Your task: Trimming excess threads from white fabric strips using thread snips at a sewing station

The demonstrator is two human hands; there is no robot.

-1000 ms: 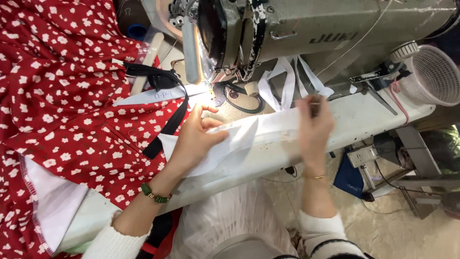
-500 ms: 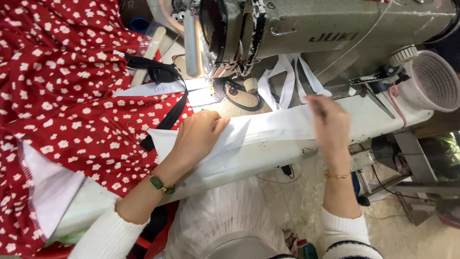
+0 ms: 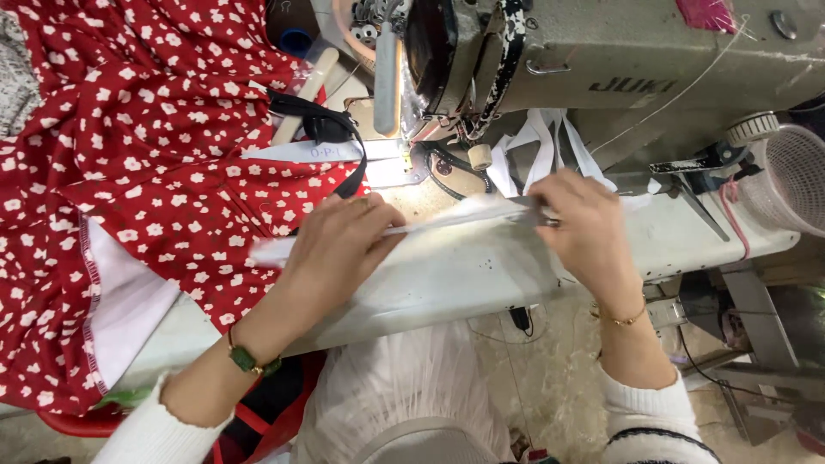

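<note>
Both hands, left hand (image 3: 339, 245) and right hand (image 3: 583, 225), hold a pinching grip on the taut white strip (image 3: 447, 222); uneven pull could twist it or slip it loose.

The left hand (image 3: 339, 249) and the right hand (image 3: 584, 232) held a long white strip (image 3: 447, 219) tight between them, just in front of the sewing machine (image 3: 601, 60). Each hand pinched one end. Red cloth (image 3: 137, 155) with white flowers lay to the left of the machine. A black strap (image 3: 331, 129) lay on the cloth, near the machine's needle. A pale basket (image 3: 791, 176) sat to the right of the machine.
</note>
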